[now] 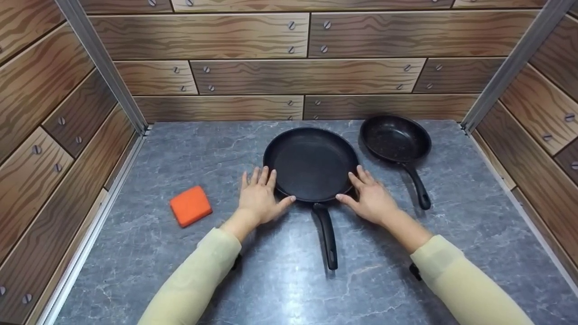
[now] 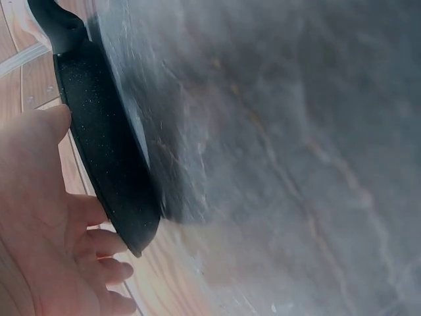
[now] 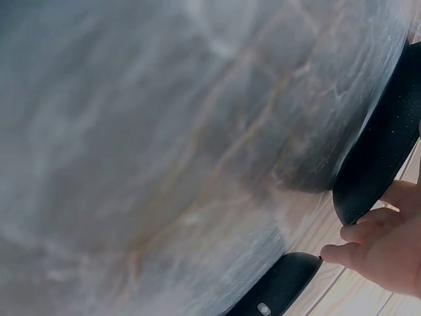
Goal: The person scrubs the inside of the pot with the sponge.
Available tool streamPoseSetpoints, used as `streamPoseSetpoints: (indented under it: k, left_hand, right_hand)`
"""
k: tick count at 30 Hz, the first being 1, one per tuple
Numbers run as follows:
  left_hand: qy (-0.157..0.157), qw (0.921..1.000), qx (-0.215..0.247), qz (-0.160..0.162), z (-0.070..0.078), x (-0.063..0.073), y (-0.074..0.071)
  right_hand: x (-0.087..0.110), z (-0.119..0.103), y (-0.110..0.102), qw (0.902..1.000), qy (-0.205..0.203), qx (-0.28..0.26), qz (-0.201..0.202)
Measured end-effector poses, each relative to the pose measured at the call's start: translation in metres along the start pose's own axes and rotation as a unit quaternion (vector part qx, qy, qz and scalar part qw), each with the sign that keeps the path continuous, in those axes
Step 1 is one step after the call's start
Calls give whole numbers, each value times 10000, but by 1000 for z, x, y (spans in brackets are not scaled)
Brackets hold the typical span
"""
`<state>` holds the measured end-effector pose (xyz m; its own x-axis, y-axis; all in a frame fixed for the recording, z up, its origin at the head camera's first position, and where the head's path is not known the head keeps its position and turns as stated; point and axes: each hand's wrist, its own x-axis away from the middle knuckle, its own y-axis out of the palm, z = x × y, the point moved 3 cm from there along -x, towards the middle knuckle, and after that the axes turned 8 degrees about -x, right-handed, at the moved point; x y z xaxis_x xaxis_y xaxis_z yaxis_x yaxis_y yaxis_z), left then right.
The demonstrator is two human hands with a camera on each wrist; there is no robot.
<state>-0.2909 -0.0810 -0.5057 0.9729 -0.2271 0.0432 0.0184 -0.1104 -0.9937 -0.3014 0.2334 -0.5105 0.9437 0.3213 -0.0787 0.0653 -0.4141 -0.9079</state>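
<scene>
A large black frying pan (image 1: 311, 164) lies flat at the middle of the table, its handle (image 1: 328, 239) pointing toward me. On its left side my left hand (image 1: 257, 198) has fingers spread and fairly straight, the tips at the rim. Opposite it, my right hand (image 1: 372, 201) is spread the same way at the pan's right rim. Both thumbs point inward near the pan's front edge. The left wrist view shows the thumb and fingertips close along the pan's side wall (image 2: 108, 145). In the right wrist view the fingers (image 3: 368, 230) are by the pan's wall (image 3: 375, 151).
A smaller black frying pan (image 1: 395, 135) is at the back right, handle toward the front. To the left lies a square orange piece (image 1: 190, 206), a cloth or sponge. Wood-patterned walls (image 1: 248, 36) bound the grey marbled table (image 1: 135, 280) at the back and sides.
</scene>
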Motion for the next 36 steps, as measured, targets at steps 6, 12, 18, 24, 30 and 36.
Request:
streamPoseSetpoints:
  k: [6, 12, 18, 24, 30, 36]
  left_hand:
    - [57, 10000, 14, 38, 4, 6, 3]
    - [102, 9999, -39, 40, 6, 13, 1]
    - [68, 9999, -41, 66, 6, 18, -4]
    - [113, 9999, -26, 93, 8, 20, -4]
    - [117, 9999, -98, 69, 9, 23, -2]
    - [150, 9997, -112, 124, 11, 29, -2]
  right_hand:
    - [9, 0, 1, 9999, 116, 9, -123]
    - [17, -4, 1, 9999, 105, 41, -84]
    - [19, -6, -1, 10000, 23, 43, -5]
    - [23, -7, -3, 10000, 68, 53, -49]
    - [25, -8, -3, 9999, 56, 67, -50]
    - [30, -10, -2, 9999, 81, 47, -52]
